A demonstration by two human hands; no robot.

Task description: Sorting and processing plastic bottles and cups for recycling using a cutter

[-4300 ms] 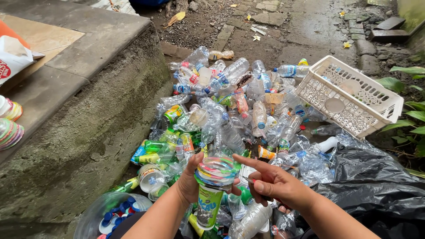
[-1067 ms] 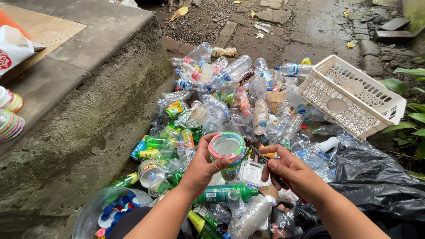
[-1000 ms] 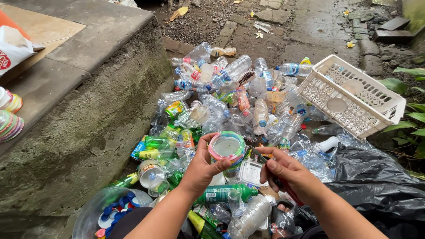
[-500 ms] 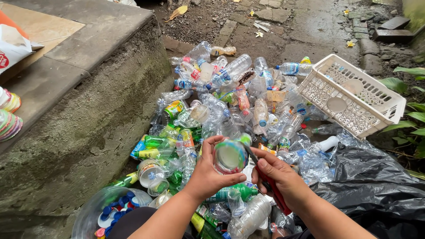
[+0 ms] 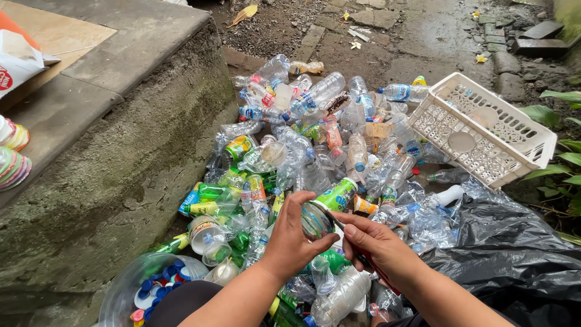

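My left hand (image 5: 289,243) grips a clear plastic cup (image 5: 334,196) with a green label. The cup lies on its side, its sealed mouth turned toward my right hand. My right hand (image 5: 376,243) is closed around a thin red-handled tool (image 5: 380,275), and its fingertips rest at the cup's rim. Both hands hover low over a big pile of empty plastic bottles and cups (image 5: 315,133) on the ground.
A white plastic basket (image 5: 484,130) lies tipped at the right of the pile. A black plastic bag (image 5: 514,254) spreads at the lower right. A mossy concrete step (image 5: 115,133) runs along the left. A clear bowl of bottle caps (image 5: 142,289) sits near my knee.
The cup went from mouth-up to lying sideways and lower. My right hand closed in from beside it until its fingers reached the rim.
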